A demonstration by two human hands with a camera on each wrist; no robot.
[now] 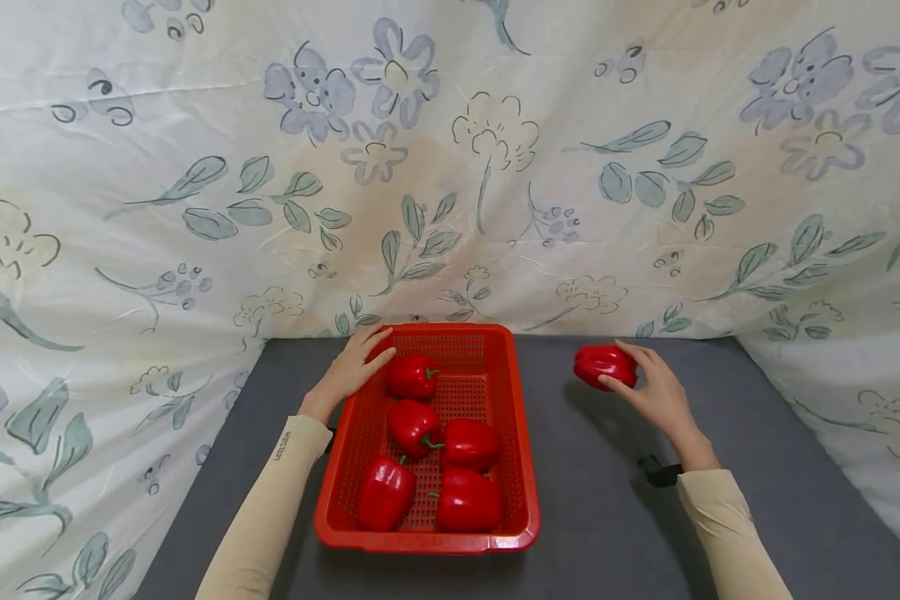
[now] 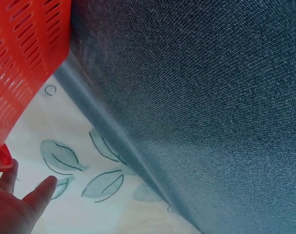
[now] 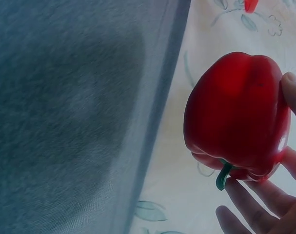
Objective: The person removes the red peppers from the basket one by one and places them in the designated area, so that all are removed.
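Observation:
My right hand [image 1: 656, 396] holds a shiny red bell pepper [image 1: 602, 365] above the table, to the right of the basket. In the right wrist view the pepper [image 3: 238, 114] has its green stem pointing down, with the thumb on one side and fingertips on the other. My left hand [image 1: 354, 367] rests on the far left corner of a red plastic basket [image 1: 527, 467], its fingers fairly straight. Several more red bell peppers [image 1: 467, 500] lie inside the basket. The left wrist view shows fingertips beside the basket's rim [image 2: 1, 161]; the rest of that hand is cut off.
A dark grey cloth covers the table [image 1: 585, 517] under the basket. Behind and at both sides hangs a pale curtain [image 1: 495, 250] with printed flowers and leaves. Dark straps [image 1: 660, 472] sit at the wrists.

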